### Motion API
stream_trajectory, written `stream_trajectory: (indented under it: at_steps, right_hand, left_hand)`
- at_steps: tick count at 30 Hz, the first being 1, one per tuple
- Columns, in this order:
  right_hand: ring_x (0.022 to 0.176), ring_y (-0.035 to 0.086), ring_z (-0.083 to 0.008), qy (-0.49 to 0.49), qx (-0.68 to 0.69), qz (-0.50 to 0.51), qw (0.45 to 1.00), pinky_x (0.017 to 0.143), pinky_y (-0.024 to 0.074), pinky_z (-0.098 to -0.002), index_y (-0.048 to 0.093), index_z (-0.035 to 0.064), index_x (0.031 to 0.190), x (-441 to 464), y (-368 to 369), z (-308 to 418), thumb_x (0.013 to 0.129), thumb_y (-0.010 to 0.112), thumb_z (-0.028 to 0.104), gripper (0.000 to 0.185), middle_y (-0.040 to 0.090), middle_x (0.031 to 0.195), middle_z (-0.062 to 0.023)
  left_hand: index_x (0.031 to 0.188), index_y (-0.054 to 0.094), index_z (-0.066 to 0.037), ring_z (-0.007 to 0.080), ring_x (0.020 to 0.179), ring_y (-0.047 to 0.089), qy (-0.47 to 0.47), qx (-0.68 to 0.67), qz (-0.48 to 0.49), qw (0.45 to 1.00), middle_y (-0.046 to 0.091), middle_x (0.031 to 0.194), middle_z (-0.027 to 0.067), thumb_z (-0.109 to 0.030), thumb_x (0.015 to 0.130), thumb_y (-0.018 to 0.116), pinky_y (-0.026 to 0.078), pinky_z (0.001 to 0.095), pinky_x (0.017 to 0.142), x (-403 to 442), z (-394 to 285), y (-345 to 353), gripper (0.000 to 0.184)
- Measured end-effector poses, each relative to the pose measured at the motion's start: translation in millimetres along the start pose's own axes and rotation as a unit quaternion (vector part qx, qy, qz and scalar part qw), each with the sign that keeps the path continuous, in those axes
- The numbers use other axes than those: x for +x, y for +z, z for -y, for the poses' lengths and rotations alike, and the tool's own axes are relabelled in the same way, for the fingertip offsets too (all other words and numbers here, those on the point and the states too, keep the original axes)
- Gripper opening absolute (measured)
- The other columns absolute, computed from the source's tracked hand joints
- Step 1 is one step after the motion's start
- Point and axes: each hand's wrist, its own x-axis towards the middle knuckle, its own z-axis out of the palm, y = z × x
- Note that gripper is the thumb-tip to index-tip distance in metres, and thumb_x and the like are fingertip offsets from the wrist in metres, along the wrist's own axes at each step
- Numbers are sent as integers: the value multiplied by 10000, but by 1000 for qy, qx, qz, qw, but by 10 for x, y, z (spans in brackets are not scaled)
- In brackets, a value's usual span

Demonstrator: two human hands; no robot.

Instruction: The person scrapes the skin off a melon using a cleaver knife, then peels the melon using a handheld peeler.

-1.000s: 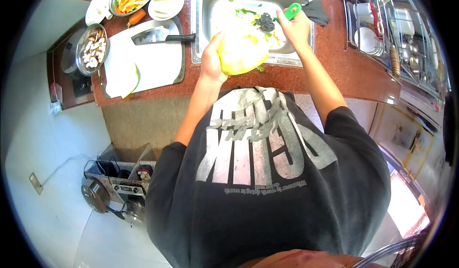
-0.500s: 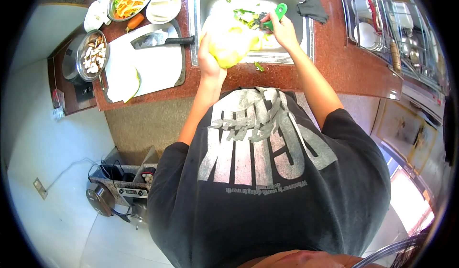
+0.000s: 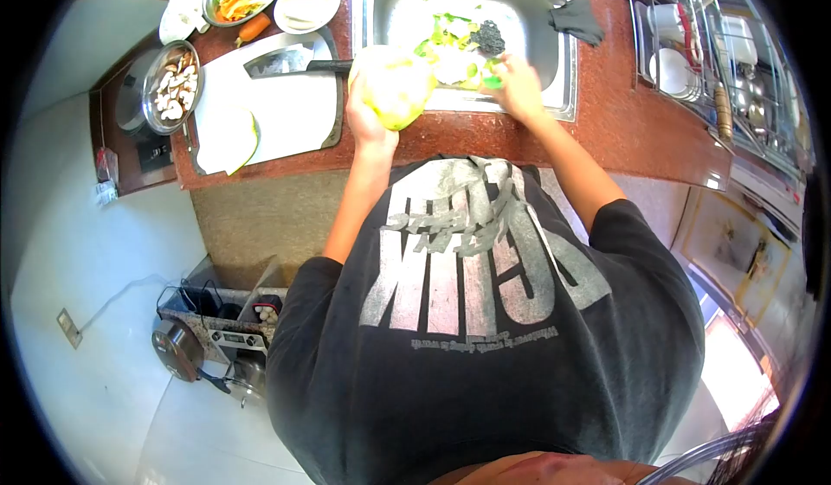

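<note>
**Pale round produce (image 3: 400, 91) held at the near edge of the sink (image 3: 535, 31)**

The left hand (image 3: 372, 124) is wrapped round the left side of the produce, gripping it; the far fingertips are lost in glare. The right hand (image 3: 521, 94) is closed on a green tool (image 3: 492, 82), of which only a bit shows by the fingertips, and the blur hides its working end.

The produce is large and rounded, washed out to near-white at its upper left, with yellow-green patches and a deeper yellow-green along its lower edge. It is held up over the counter (image 3: 597, 139) and the sink's near left corner. The tool is to its right, apart from it.

In the basin, green and yellowish scraps (image 3: 450, 31) lie beside a dark mesh-like clump (image 3: 488, 38). Left of the left hand, a cutting board (image 3: 290, 126) bears a black-handled knife (image 3: 281, 63) and a pale piece (image 3: 232, 143) with a green rim. Beyond are a bowl (image 3: 196, 96) of mushrooms (image 3: 177, 87) and an orange carrot (image 3: 254, 28).
</note>
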Motion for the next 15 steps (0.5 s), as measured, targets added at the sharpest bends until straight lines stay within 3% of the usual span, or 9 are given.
stream_trajectory:
  at_steps: [1, 3, 5, 7, 9, 11, 12, 15]
  right_hand:
    - [1135, 510, -318, 95, -75, -4, 993, 891, 441, -442, 634, 82, 1039, 60, 52, -94, 786, 744, 355, 388, 549, 1192, -150]
    - [1156, 507, -317, 209, -70, -37, 975, 888, 444, -450, 656, 84, 1017, 186, 37, -202, 818, 714, 286, 290, 551, 1217, -154]
    - [1140, 519, -310, 218, -46, -74, 972, 879, 448, -452, 662, 76, 985, 281, -70, -174, 845, 688, 298, 264, 562, 1213, -139]
    - [1102, 545, -320, 139, 39, -102, 984, 867, 462, -449, 660, 64, 973, 352, -113, -160, 873, 663, 323, 278, 579, 1186, -137]
    - [1019, 579, -342, 123, 79, -128, 981, 840, 479, -449, 647, 55, 987, 392, -75, -117, 905, 624, 353, 310, 603, 1118, -148]
    - [967, 591, -369, 192, 156, 55, 967, 824, 483, -463, 630, 50, 987, 402, 15, -94, 936, 574, 375, 334, 617, 1053, -171]
    - [968, 596, -374, 158, 159, 2, 975, 831, 484, -468, 617, 58, 992, 372, 32, -62, 957, 531, 371, 327, 620, 1022, -170]
    - [944, 621, -379, 161, 182, 43, 969, 822, 491, -482, 611, 72, 997, 332, 67, 10, 947, 540, 348, 289, 648, 976, -168]
  left_hand:
    - [1334, 480, 6, 300, 1160, 591, 8, 2, 5, 1000, 581, 1274, 171, -347, 975, 448, 473, 419, 1010, 15, 21, -21, 504]
    - [1338, 475, 9, 302, 1163, 590, 19, 6, 13, 1000, 579, 1278, 174, -348, 975, 448, 472, 421, 1013, 18, 31, -44, 510]
    - [1353, 457, 18, 306, 1178, 581, 15, -1, 15, 1000, 569, 1295, 178, -360, 972, 451, 465, 425, 1019, 13, 26, -30, 537]
    - [1364, 447, 17, 307, 1193, 571, 18, -7, 24, 1000, 562, 1307, 176, -364, 971, 451, 456, 427, 1028, -40, -12, 23, 548]
    - [1375, 437, 16, 308, 1208, 561, 21, -14, 32, 999, 554, 1319, 174, -368, 969, 450, 447, 430, 1037, -74, -30, 51, 559]
    - [1389, 426, 9, 307, 1233, 540, 40, -33, 63, 997, 541, 1340, 166, -388, 957, 462, 422, 436, 1060, -101, -34, 47, 588]
    - [1389, 426, 9, 307, 1233, 540, 41, -33, 61, 997, 541, 1340, 166, -388, 957, 462, 422, 436, 1060, -107, -37, 41, 588]
    - [1396, 423, -1, 307, 1242, 529, 55, -45, 104, 992, 536, 1350, 160, -408, 942, 480, 405, 441, 1074, -130, -46, 22, 612]
